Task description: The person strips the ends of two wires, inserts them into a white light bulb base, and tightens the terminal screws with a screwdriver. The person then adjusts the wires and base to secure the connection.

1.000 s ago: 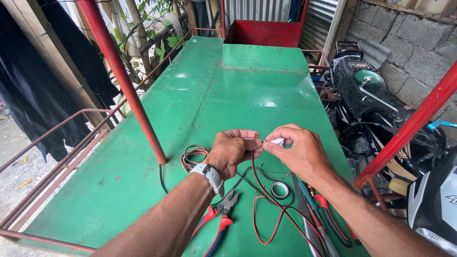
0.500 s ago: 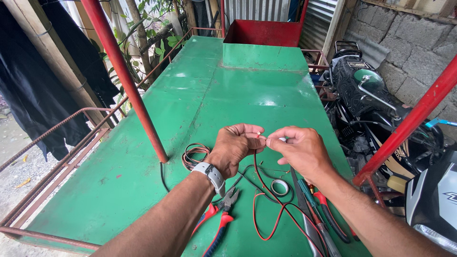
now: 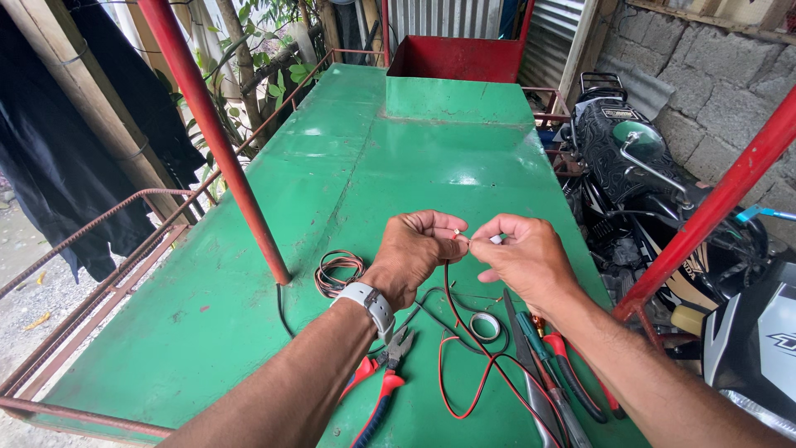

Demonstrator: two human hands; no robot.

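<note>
A red steel post [image 3: 217,145] rose from the green worktop [image 3: 348,182], and everything else sat to the right of it. Just right of the post's foot lay a small coil of brown wire [image 3: 336,272] on the worktop. Further right, the left hand [image 3: 413,253], a white watch [image 3: 371,304] on its wrist, was raised above the worktop with its grip pressed together, pinching the upper end of a thin red wire [image 3: 464,365]. From that pinch the wire hung down and looped across the worktop. Below the left wrist lay red-handled pliers [image 3: 380,382]. Right of the hanging wire sat a small roll of tape [image 3: 486,325] flat on the worktop. The right hand [image 3: 524,257] met the left, fingertips nearly touching, its grip also closed on the wire's tip together with a small pale piece too tiny to make out. Under the right forearm lay several screwdrivers [image 3: 557,365] side by side. Farthest from the post, off the worktop's edge, stood a motorcycle [image 3: 638,158].
</note>
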